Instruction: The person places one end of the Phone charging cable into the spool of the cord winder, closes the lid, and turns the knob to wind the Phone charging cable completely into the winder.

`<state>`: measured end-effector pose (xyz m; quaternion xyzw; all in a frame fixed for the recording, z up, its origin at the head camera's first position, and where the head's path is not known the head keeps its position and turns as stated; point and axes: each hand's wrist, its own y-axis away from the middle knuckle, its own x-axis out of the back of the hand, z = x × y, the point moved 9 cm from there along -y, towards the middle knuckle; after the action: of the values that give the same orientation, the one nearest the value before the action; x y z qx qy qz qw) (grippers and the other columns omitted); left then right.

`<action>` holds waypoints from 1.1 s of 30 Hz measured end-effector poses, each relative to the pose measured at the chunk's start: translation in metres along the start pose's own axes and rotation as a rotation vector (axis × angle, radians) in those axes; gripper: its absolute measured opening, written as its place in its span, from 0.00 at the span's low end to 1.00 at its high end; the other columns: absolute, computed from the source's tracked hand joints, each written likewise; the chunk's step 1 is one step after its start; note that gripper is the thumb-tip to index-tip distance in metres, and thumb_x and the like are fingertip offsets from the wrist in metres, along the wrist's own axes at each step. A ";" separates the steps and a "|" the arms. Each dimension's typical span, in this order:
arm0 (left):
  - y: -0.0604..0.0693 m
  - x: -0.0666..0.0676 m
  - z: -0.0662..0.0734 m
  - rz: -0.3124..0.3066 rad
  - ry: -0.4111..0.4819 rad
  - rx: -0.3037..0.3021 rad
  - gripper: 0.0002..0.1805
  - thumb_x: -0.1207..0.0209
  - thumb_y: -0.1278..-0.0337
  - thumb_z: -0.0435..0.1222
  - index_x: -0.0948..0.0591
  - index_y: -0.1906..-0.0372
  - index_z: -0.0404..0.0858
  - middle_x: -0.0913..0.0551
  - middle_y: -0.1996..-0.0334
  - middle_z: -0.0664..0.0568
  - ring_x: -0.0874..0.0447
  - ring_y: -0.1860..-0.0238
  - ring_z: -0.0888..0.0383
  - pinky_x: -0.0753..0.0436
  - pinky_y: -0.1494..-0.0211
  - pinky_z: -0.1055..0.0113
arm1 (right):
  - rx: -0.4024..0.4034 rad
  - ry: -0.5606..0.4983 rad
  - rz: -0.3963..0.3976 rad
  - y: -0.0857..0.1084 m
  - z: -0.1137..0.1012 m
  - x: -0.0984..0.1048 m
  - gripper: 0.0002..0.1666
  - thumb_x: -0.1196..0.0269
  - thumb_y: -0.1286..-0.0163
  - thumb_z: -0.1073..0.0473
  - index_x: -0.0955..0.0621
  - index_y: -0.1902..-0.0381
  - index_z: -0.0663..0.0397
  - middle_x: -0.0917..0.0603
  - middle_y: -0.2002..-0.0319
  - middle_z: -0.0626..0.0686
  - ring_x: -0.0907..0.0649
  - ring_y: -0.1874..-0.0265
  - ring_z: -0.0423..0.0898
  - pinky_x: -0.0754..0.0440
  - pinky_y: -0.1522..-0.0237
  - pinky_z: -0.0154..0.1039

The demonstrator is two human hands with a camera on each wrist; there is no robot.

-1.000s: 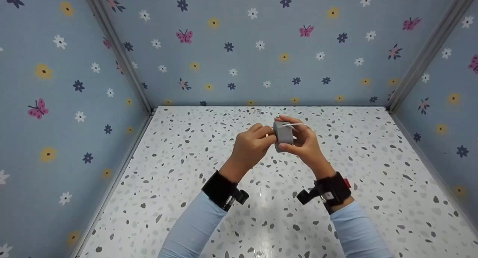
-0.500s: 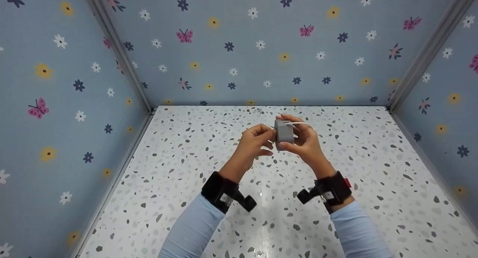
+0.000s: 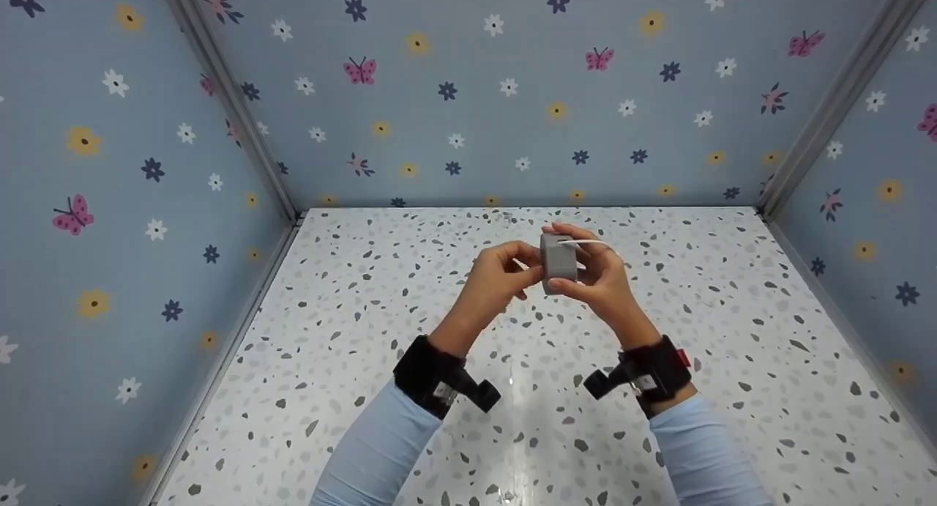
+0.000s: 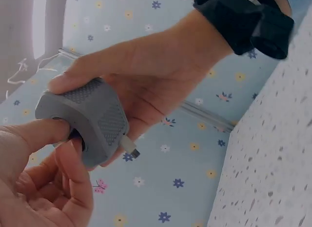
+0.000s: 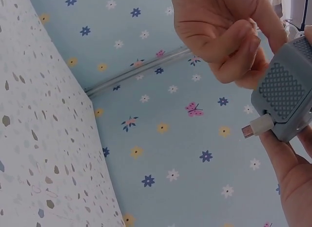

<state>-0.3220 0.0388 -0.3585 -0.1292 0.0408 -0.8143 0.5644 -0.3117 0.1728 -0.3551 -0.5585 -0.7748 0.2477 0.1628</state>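
A small grey block (image 3: 559,261) with textured side panels is held up above the table. My right hand (image 3: 604,279) grips it from the right, thumb on the near edge and fingers round the far side. My left hand (image 3: 501,275) is at its left face. In the left wrist view, thumb and finger of that hand reach into a dark round opening in the face; what they pinch inside is hidden. A pale cable plug (image 4: 129,146) sticks out at one corner of the block. A white cord (image 3: 585,242) runs from its top over my right hand.
Below the hands spreads a white speckled table (image 3: 512,433). Blue flowered panels (image 3: 468,110) enclose it at the back and both sides, with grey metal posts (image 3: 234,103) in the corners. Each wrist wears a black camera band (image 3: 432,374).
The fingers of my left hand loosened and spread half a second ago, and now close again at the block's left face. The right hand keeps its grip, with the block barely shifted.
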 end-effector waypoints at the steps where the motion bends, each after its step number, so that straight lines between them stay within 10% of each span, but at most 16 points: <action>1: 0.000 0.001 0.006 0.021 -0.080 -0.094 0.05 0.37 0.40 0.33 0.17 0.60 0.38 0.20 0.67 0.53 0.24 0.71 0.61 0.21 0.70 0.70 | 0.000 -0.002 0.000 0.000 0.000 0.000 0.38 0.31 0.44 0.73 0.30 0.35 0.63 0.24 0.38 0.51 0.22 0.44 0.51 0.18 0.55 0.36; 8: 0.027 -0.008 0.049 0.245 -0.743 -0.844 0.08 0.38 0.42 0.28 0.20 0.74 0.42 0.22 0.72 0.52 0.25 0.74 0.61 0.24 0.71 0.71 | -0.019 -0.076 -0.023 0.001 0.003 -0.005 0.39 0.27 0.44 0.62 0.28 0.35 0.56 0.23 0.38 0.50 0.21 0.48 0.47 0.18 0.58 0.34; 12: 0.039 -0.013 0.053 0.305 -0.883 -1.034 0.12 0.43 0.38 0.26 0.21 0.75 0.42 0.21 0.71 0.52 0.24 0.73 0.60 0.24 0.72 0.70 | -0.001 -0.090 -0.044 0.001 0.001 -0.008 0.39 0.27 0.44 0.61 0.28 0.35 0.56 0.23 0.38 0.51 0.21 0.48 0.47 0.17 0.60 0.33; 16: 0.029 -0.006 0.039 0.178 -0.695 -0.830 0.07 0.43 0.34 0.33 0.20 0.69 0.41 0.20 0.69 0.52 0.23 0.72 0.61 0.22 0.70 0.71 | 0.008 -0.079 -0.049 0.001 0.001 -0.008 0.38 0.28 0.43 0.64 0.29 0.34 0.58 0.23 0.38 0.51 0.20 0.48 0.48 0.17 0.59 0.34; 20: 0.014 -0.001 0.012 -0.001 -0.225 -0.450 0.07 0.45 0.31 0.35 0.22 0.63 0.35 0.21 0.69 0.48 0.21 0.71 0.59 0.19 0.70 0.68 | 0.007 -0.055 -0.026 0.001 0.001 -0.005 0.38 0.29 0.44 0.67 0.29 0.35 0.60 0.23 0.38 0.52 0.20 0.48 0.49 0.17 0.58 0.36; 24: 0.006 -0.001 -0.011 -0.009 0.170 -0.098 0.08 0.46 0.31 0.35 0.24 0.61 0.33 0.22 0.71 0.49 0.23 0.74 0.59 0.19 0.73 0.67 | 0.011 0.004 -0.017 0.001 0.001 -0.004 0.39 0.30 0.44 0.71 0.30 0.35 0.65 0.23 0.38 0.52 0.21 0.46 0.51 0.18 0.55 0.37; 29: 0.007 -0.006 -0.032 0.007 0.319 0.282 0.11 0.44 0.32 0.42 0.23 0.68 0.40 0.25 0.75 0.55 0.32 0.79 0.64 0.26 0.77 0.73 | 0.005 0.009 -0.014 0.000 0.001 -0.004 0.39 0.30 0.44 0.71 0.30 0.35 0.65 0.23 0.38 0.52 0.21 0.45 0.51 0.18 0.54 0.37; 33: 0.007 -0.010 -0.034 -0.016 0.325 0.372 0.13 0.44 0.32 0.43 0.22 0.70 0.39 0.26 0.76 0.55 0.35 0.80 0.64 0.30 0.77 0.72 | 0.002 0.003 0.006 0.000 0.001 -0.002 0.39 0.29 0.44 0.71 0.30 0.35 0.65 0.23 0.39 0.50 0.21 0.46 0.51 0.18 0.55 0.36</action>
<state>-0.3216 0.0428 -0.3944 0.1092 -0.0209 -0.8223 0.5581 -0.3113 0.1710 -0.3562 -0.5608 -0.7727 0.2482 0.1637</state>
